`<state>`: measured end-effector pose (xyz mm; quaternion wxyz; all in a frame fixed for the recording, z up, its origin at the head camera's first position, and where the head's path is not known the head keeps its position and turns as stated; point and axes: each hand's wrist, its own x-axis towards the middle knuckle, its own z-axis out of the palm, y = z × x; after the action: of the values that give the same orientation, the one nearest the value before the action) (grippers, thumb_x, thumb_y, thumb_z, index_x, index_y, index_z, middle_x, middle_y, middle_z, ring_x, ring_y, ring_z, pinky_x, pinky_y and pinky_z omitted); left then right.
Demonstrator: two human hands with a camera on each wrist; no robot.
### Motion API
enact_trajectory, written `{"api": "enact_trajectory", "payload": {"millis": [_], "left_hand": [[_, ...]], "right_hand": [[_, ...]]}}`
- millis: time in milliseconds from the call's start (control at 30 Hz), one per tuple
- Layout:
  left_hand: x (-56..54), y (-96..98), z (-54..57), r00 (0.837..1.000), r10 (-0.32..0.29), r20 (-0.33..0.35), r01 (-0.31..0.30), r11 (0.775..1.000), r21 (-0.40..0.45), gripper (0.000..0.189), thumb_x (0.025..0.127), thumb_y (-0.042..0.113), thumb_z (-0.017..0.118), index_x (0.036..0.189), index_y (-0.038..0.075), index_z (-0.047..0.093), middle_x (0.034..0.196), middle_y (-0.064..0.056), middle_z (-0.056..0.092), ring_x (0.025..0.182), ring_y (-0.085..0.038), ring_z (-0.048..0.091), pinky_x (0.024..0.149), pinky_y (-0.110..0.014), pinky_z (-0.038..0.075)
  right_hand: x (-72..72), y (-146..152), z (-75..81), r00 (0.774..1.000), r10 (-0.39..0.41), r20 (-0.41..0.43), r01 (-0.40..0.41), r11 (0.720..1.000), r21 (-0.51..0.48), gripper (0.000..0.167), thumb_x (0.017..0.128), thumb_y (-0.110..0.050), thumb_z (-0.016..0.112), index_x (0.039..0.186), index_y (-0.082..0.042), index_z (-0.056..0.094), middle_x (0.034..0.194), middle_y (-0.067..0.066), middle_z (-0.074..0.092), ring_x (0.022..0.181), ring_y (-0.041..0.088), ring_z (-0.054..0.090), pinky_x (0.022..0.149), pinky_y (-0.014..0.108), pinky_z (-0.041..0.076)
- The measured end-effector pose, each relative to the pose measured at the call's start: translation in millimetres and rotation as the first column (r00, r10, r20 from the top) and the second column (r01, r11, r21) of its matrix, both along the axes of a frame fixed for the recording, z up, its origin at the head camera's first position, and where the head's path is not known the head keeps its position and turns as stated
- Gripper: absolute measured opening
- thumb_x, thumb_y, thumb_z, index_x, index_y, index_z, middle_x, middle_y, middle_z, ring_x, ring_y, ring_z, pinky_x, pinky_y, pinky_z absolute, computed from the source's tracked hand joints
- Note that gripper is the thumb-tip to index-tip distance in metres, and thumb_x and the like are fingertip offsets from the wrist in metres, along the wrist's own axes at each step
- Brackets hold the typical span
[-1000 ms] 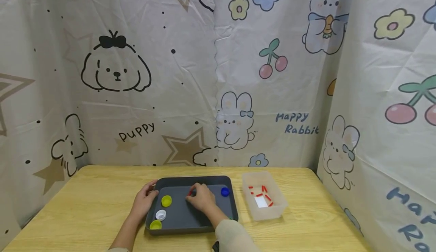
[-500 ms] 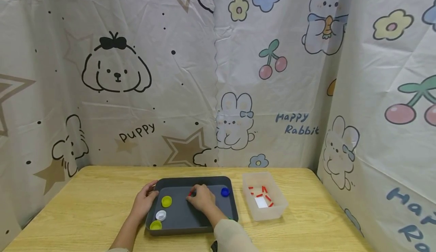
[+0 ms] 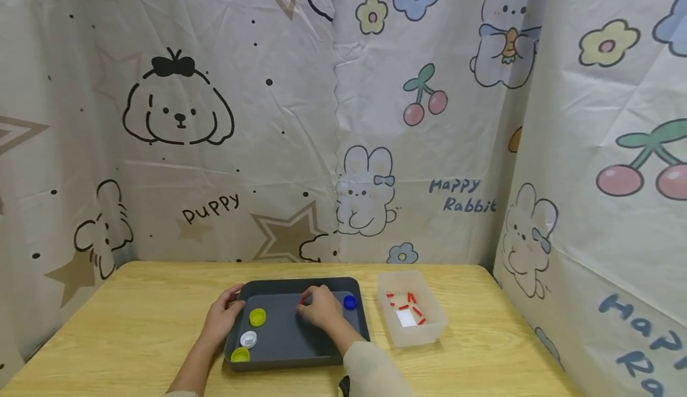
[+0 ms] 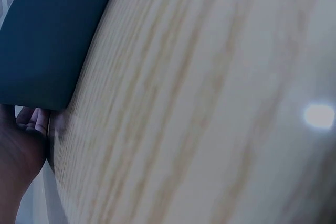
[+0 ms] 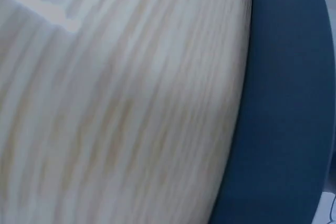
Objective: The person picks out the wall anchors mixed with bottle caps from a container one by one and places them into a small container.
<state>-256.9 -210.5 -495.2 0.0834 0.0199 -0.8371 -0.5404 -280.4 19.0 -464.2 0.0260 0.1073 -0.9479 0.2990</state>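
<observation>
In the head view, my right hand point(image 3: 324, 310) pinches a small red stick point(image 3: 302, 302) between thumb and fingertips, low over the dark grey tray point(image 3: 290, 362). My left hand point(image 3: 221, 315) holds the tray by its left rim, near the far corner. The left wrist view has the left hand point(image 4: 21, 148) at the tray's edge point(image 4: 52, 40), its fingers partly hidden behind it. Inside the tray, a yellow cap point(image 3: 257, 318), a white cap point(image 3: 248, 340) and a second yellow cap point(image 3: 240, 355) lie on the left. A blue cap point(image 3: 350, 302) sits at the right, beyond the right hand.
Right of the tray stands a translucent bin point(image 3: 415, 338) with several red sticks point(image 3: 417, 312) and a white square point(image 3: 406, 318) in it. Both rest on a wood-grain table point(image 3: 134, 325). A printed curtain point(image 3: 290, 164) hangs behind and along the sides.
My right hand has shifted slightly to the right over the tray, the red stick still pinched. The left hand stays at the tray's rim. The head view has turned a little.
</observation>
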Motion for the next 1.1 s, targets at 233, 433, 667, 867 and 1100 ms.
{"api": "enact_trajectory", "payload": {"millis": [233, 433, 667, 867, 1100], "left_hand": [[-2.4, 0.4, -2.3, 1.0, 0.001, 0.002, -0.001, 1.0, -0.013, 0.044, 0.096, 0.01, 0.043, 0.14, 0.003, 0.039, 0.134, -0.027, 0.045, 0.119, -0.037, 0.048, 0.096, -0.044, 0.041], [0.1, 0.5, 0.1, 1.0, 0.001, 0.018, -0.001, 1.0, -0.005, 0.045, 0.096, 0.01, 0.043, 0.14, 0.004, 0.038, 0.135, -0.028, 0.044, 0.12, -0.037, 0.047, 0.097, -0.045, 0.04], [-1.0, 0.6, -0.3, 1.0, -0.001, 0.013, 0.001, 1.0, -0.012, 0.045, 0.096, 0.01, 0.043, 0.14, 0.002, 0.037, 0.134, -0.029, 0.045, 0.119, -0.038, 0.048, 0.096, -0.044, 0.041], [-1.0, 0.5, -1.4, 1.0, -0.006, 0.019, 0.006, 1.0, -0.004, 0.045, 0.096, 0.01, 0.042, 0.14, 0.002, 0.036, 0.136, -0.029, 0.043, 0.12, -0.038, 0.047, 0.097, -0.044, 0.04], [-0.6, 1.2, 0.6, 1.0, -0.007, 0.023, 0.007, 1.0, -0.002, 0.045, 0.097, 0.01, 0.042, 0.141, 0.002, 0.036, 0.136, -0.028, 0.043, 0.12, -0.037, 0.047, 0.095, -0.041, 0.041]], "right_hand": [[3.3, 13, 11.8, 1.0, 0.014, -0.015, -0.013, 1.0, 0.018, 0.022, 0.082, -0.029, 0.07, 0.1, -0.015, 0.068, 0.107, 0.01, 0.058, 0.075, 0.018, 0.055, 0.058, 0.033, 0.042], [8.6, 25, 17.2, 1.0, 0.022, -0.02, -0.021, 0.999, 0.039, 0.026, 0.083, -0.032, 0.069, 0.104, -0.016, 0.067, 0.103, 0.007, 0.056, 0.071, 0.015, 0.051, 0.058, 0.033, 0.041], [13.4, 39, 21.2, 0.996, 0.071, -0.061, -0.067, 0.996, 0.062, 0.027, 0.083, -0.032, 0.069, 0.104, -0.015, 0.069, 0.094, 0.004, 0.055, 0.062, 0.012, 0.045, 0.051, 0.027, 0.037], [15.9, 50, 30.7, 0.987, 0.108, -0.119, -0.099, 0.992, 0.076, 0.022, 0.081, -0.032, 0.071, 0.098, -0.018, 0.069, 0.087, 0.002, 0.054, 0.06, 0.008, 0.043, 0.051, 0.024, 0.034], [18.1, 64, 39.7, 0.983, 0.133, -0.124, -0.122, 0.988, 0.093, 0.024, 0.08, -0.032, 0.071, 0.098, -0.016, 0.07, 0.085, 0.001, 0.052, 0.063, 0.007, 0.043, 0.053, 0.022, 0.036]]}}
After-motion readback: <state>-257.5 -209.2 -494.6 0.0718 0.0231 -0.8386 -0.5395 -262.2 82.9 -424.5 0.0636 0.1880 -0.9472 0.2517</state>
